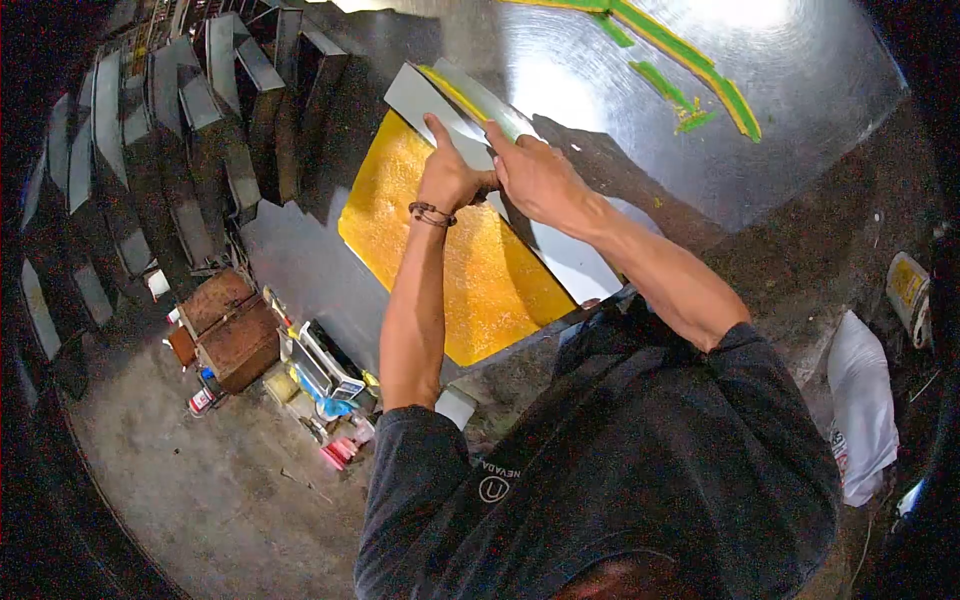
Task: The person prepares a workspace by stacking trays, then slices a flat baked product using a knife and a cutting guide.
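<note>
My left hand (455,178), with a dark bracelet at the wrist, lies over a pale grey flat strip (413,92). One of its fingers points up along the strip; its other fingers are bent and partly hidden. Touching it near the thumbs, my right hand (545,182) grips the same strip close to its far edge. Beneath is a yellow textured sheet (430,250), its lower part in shadow. A white panel (580,262) runs along the right of the yellow sheet. Beyond my fingers lies a clear-looking strip with a yellow-green edge (455,92).
Dark bent metal pieces (195,110) are stacked at the left. A brown box (232,325) and a clutter of tools (325,375) sit on the floor. A shiny metal sheet (660,160) with green-yellow strips (680,50) is ahead. At the right are a white sack (862,400) and a bucket (908,290).
</note>
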Demonstrator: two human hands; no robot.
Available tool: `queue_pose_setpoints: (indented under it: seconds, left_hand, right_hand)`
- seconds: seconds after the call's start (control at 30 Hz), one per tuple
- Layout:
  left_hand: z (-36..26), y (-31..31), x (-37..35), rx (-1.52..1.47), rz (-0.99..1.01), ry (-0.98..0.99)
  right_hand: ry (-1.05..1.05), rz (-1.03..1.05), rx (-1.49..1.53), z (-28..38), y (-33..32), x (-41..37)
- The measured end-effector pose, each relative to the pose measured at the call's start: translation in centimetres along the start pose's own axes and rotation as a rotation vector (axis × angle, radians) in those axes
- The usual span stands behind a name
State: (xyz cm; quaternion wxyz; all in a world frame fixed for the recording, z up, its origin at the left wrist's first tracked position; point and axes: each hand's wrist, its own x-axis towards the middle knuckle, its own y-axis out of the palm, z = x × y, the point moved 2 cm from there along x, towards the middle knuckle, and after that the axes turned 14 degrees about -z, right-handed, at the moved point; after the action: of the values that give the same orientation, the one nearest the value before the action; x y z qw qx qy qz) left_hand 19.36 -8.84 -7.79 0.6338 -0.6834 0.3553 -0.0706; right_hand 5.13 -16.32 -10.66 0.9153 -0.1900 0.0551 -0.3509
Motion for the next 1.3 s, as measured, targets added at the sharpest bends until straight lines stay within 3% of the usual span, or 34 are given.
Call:
queue_pose_setpoints:
  seconds: [0.23, 0.3, 0.47, 0.6, 0.67, 0.87, 1.07, 1.13, 1.3]
  left_hand:
    - [-1.1, -1.1, -0.5, -0.110, 0.074, -0.089]
    - [-0.2, -0.3, -0.2, -0.007, 0.003, 0.020]
    - [0.7, 0.5, 0.2, -0.055, 0.039, -0.035]
    - [0.2, 0.1, 0.2, -0.021, -0.046, 0.080]
    - [-0.1, -0.2, 0.1, 0.003, 0.073, -0.043]
    - [0.0, 0.1, -0.2, -0.073, -0.013, 0.060]
    - [-0.1, 0.1, 0.1, 0.027, 0.062, -0.051]
    - [-0.1, 0.0, -0.3, -0.113, -0.008, 0.045]
    - [-0.1, 0.3, 0.1, -0.149, 0.045, -0.080]
  right_hand:
    - [0.018, 0.004, -0.051, 0.4, -0.3, 0.4]
    - [0.024, -0.010, -0.053, 0.3, 0.2, 0.8]
    - [-0.031, -0.046, 0.047, 0.5, 0.2, 1.4]
    - [-0.028, -0.096, 0.022, 1.4, -0.5, 1.1]
    - [-0.049, -0.078, 0.011, 1.0, 0.9, 2.6]
    - [0.047, -0.007, -0.023, 1.4, -0.8, 1.3]
    - [0.049, 0.012, 0.022, 2.2, -0.5, 2.6]
    - [0.096, 0.016, 0.045, 1.9, -1.7, 1.0]
    - [0.017, -0.046, -0.037, 1.0, 0.5, 2.3]
